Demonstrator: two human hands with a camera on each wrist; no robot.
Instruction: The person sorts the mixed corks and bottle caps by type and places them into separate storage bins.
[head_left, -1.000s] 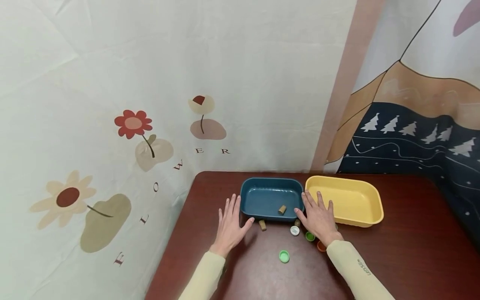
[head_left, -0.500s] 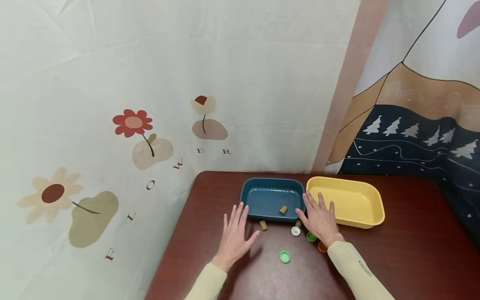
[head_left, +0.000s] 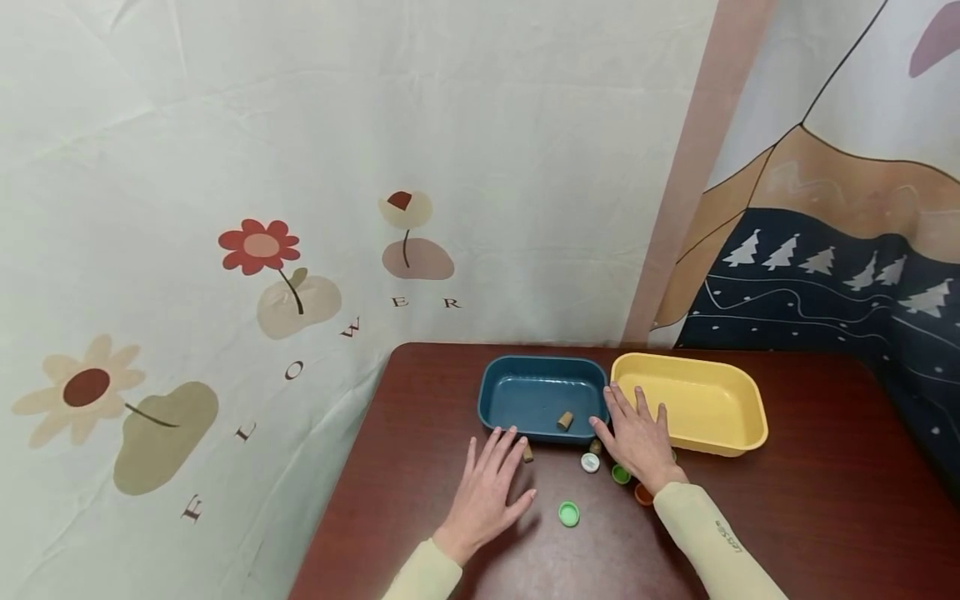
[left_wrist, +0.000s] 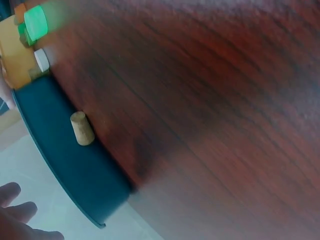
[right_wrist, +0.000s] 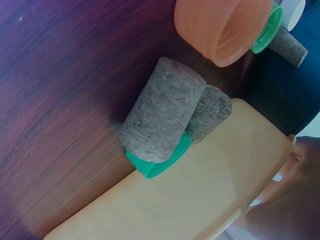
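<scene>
My left hand (head_left: 483,500) hovers over the table with fingers spread, just in front of the blue tray (head_left: 517,400). Its fingertips partly cover a cork (head_left: 528,455) in the head view; the left wrist view shows that cork (left_wrist: 82,129) beside the tray wall. My right hand (head_left: 641,437) is spread over the facing corners of the blue tray and the yellow tray (head_left: 712,408), with fingers at the yellow rim. Neither hand holds anything. Another cork (head_left: 565,421) lies inside the blue tray.
In front of the trays lie a white cap (head_left: 590,462), green caps (head_left: 621,473), a light green cap (head_left: 568,513) and an orange cap (head_left: 643,494). By the yellow tray, in the right wrist view, are a big cork (right_wrist: 165,110) and another cork (right_wrist: 210,112).
My left hand has drawn back toward me and to the right, away from the blue tray's left side. The right hand, trays, corks and caps stay put.
</scene>
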